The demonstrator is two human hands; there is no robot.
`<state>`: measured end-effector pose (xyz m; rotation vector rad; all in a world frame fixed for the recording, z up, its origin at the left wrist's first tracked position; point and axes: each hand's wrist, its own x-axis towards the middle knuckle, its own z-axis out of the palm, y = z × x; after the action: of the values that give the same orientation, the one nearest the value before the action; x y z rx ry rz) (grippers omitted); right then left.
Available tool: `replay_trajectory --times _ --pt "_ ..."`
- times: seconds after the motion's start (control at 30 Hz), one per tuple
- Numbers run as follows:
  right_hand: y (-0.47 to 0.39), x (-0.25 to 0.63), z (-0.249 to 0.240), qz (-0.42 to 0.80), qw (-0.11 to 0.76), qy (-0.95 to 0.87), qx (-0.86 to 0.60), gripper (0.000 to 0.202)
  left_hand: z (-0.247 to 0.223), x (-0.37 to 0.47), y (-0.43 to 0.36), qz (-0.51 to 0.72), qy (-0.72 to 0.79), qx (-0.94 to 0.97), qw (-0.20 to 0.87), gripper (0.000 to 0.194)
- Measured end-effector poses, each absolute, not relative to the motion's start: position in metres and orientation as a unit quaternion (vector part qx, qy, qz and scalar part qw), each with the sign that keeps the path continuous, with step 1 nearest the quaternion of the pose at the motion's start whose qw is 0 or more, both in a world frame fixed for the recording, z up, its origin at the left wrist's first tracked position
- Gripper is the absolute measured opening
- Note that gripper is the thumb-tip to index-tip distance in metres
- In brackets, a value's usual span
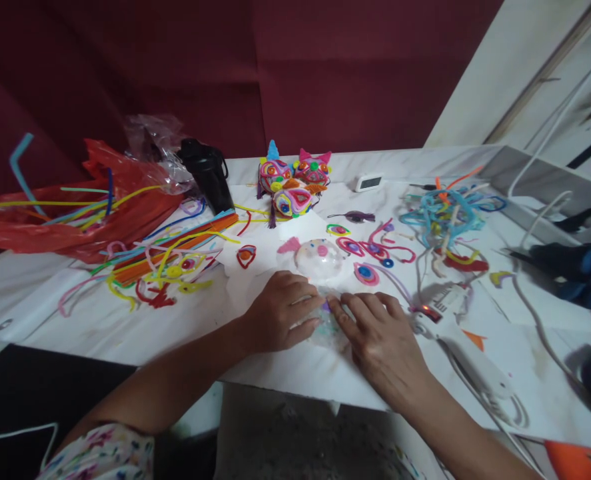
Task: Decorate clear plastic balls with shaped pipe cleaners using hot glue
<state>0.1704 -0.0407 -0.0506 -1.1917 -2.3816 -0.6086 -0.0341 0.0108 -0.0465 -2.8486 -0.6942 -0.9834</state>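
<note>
At the table's front edge, my left hand [282,310] and my right hand [380,333] meet over a crinkled clear plastic bag [330,333]. A small purple piece [326,306] shows between my fingertips. Both hands have their fingers closed on the bag; its contents are hard to make out. Just beyond them lies a clear plastic ball [328,263] with a pink nose and a pink ear. Coiled pipe-cleaner eyes lie around it: a pink-and-blue one [366,274], a red-and-orange one [246,255] and a green-and-yellow one [338,230].
Finished colourful animal heads [292,200] stand at the back. Orange pipe cleaners [175,250], a red plastic bag [125,180] and a black bottle [208,173] occupy the left. Blue pipe cleaners [438,217], a glue gun [468,347], cables and a white digital display [369,182] lie rightward.
</note>
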Motion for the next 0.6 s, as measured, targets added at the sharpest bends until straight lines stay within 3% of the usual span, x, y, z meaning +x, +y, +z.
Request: replay_trajectory --times 0.6 --pt "-0.042 0.172 -0.062 -0.214 0.219 -0.851 -0.426 0.038 -0.050 -0.027 0.003 -0.360 -0.231 -0.904 0.028 0.019"
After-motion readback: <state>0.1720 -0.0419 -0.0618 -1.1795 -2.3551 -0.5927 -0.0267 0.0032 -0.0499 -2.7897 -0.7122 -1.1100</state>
